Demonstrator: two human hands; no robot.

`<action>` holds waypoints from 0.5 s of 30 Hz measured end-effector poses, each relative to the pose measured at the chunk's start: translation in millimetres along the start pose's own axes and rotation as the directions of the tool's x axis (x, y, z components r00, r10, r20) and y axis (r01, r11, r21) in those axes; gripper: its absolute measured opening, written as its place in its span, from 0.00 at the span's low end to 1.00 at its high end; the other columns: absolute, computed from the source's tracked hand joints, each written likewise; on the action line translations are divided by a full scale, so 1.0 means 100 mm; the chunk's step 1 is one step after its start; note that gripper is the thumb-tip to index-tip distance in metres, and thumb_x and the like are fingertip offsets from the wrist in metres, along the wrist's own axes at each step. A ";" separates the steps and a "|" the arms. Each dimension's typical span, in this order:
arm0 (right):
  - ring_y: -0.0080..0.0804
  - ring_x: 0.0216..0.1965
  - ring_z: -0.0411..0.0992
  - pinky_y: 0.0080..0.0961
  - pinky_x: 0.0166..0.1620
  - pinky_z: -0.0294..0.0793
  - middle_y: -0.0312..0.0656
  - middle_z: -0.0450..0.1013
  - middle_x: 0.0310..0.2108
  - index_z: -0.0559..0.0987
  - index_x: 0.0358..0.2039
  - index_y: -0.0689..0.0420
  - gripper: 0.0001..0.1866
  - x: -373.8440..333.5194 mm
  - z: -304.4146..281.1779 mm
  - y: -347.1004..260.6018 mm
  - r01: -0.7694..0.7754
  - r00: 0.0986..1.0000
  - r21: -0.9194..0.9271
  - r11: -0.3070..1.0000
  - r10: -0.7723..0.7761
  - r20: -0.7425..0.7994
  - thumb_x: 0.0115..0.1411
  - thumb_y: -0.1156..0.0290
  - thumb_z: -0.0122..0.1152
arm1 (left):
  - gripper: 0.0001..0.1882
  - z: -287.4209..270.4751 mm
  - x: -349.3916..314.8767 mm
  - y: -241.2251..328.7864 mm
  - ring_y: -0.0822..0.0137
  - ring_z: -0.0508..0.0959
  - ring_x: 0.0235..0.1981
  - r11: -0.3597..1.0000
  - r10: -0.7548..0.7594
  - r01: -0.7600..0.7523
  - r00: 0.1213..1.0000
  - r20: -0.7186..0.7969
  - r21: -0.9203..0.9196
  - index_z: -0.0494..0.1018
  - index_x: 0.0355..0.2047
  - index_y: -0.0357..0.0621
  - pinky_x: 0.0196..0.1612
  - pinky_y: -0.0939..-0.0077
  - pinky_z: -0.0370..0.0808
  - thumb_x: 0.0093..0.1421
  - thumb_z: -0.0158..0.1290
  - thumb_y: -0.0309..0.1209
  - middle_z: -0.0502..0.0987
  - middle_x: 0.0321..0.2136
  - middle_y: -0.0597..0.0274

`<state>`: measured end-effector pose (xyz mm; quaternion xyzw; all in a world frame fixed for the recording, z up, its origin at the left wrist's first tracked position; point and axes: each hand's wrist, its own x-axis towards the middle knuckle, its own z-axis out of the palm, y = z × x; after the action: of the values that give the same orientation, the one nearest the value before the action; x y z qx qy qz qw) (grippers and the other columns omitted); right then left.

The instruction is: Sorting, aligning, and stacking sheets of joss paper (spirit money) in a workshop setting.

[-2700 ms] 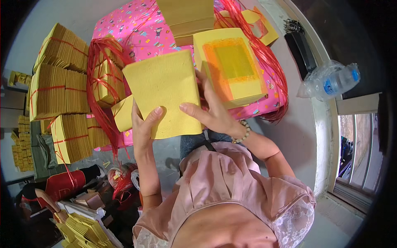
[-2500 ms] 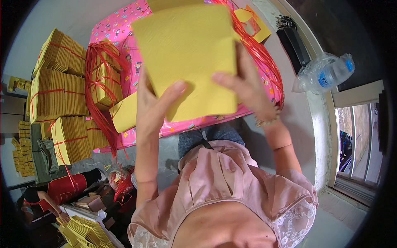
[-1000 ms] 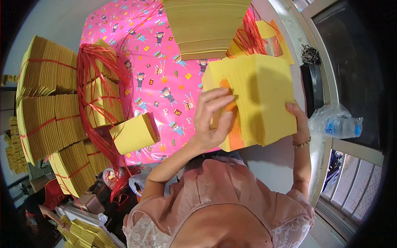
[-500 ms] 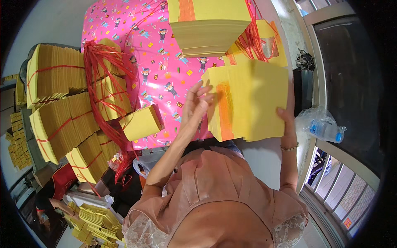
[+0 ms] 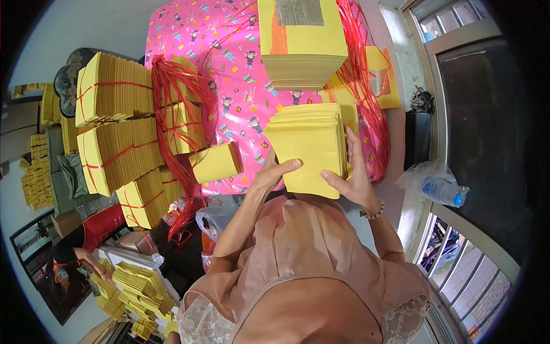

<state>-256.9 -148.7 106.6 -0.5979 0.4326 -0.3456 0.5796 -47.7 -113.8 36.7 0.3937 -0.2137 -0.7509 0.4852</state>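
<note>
Holding a thick square stack of plain yellow paper sheets (image 5: 308, 150) between both hands, just above the near edge of the worktop covered in pink patterned cloth (image 5: 229, 63).

Change since a moment ago: the stack, then fanned and shifted to the right with an orange-striped sheet showing, now sits squared, centred before the chest, only plain yellow on top. Judgement: the sheets have been gathered and evened into one block, and the handling of this block seems near its close.

Left hand (image 5: 274, 175): fingers closed on the stack's lower left corner, thumb on top.
Right hand (image 5: 355, 175): fingers wrapped along the right edge, palm under the lower right corner, beaded bracelet at the wrist.
Position of stack relative to grip: pinched between the two hands at its near corners, far edge free.

Nearby items:
- tall yellow paper pile with an orange strip on top (image 5: 301, 40), beyond the stack.
- loose red plastic strings (image 5: 366, 86), right of it.
- small yellow block (image 5: 216, 162), left, apart.
- tied yellow bundles bound in red string (image 5: 114, 132), far left.
- clear plastic bag with a bottle (image 5: 438, 184), on the sill.
</note>
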 end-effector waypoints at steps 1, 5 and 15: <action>0.40 0.64 0.57 0.34 0.64 0.57 0.54 0.57 0.61 0.45 0.67 0.66 0.52 -0.01 0.01 0.00 -0.011 1.000 -0.020 1.000 0.012 0.016 0.50 0.68 0.70 | 0.48 -0.03 -0.02 -0.02 0.58 0.68 0.58 1.000 0.013 -0.013 1.000 -0.016 -0.006 0.55 0.63 0.36 0.59 0.63 0.66 0.47 0.69 0.36 0.67 0.55 0.50; 0.45 0.66 0.54 0.37 0.65 0.55 0.56 0.53 0.64 0.46 0.66 0.66 0.56 -0.02 0.00 -0.11 0.064 0.992 -0.213 0.975 -0.039 0.119 0.46 0.65 0.73 | 0.47 -0.18 -0.19 0.03 0.60 0.68 0.57 0.980 0.081 -0.082 0.997 0.013 0.181 0.56 0.63 0.37 0.59 0.63 0.67 0.46 0.69 0.34 0.68 0.55 0.54; 0.52 0.62 0.57 0.41 0.64 0.58 0.56 0.55 0.61 0.49 0.66 0.61 0.61 -0.25 0.32 0.00 0.091 0.920 -0.246 0.965 0.014 0.393 0.40 0.54 0.78 | 0.47 -0.84 -1.22 -0.34 0.58 0.70 0.56 0.970 0.163 -0.120 0.967 -0.197 0.213 0.58 0.63 0.40 0.59 0.63 0.68 0.43 0.68 0.35 0.70 0.55 0.57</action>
<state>-237.1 -112.5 106.1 -0.7340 0.3376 -0.1711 0.5639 26.5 15.4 9.2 0.5023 -0.2623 -0.6425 0.5158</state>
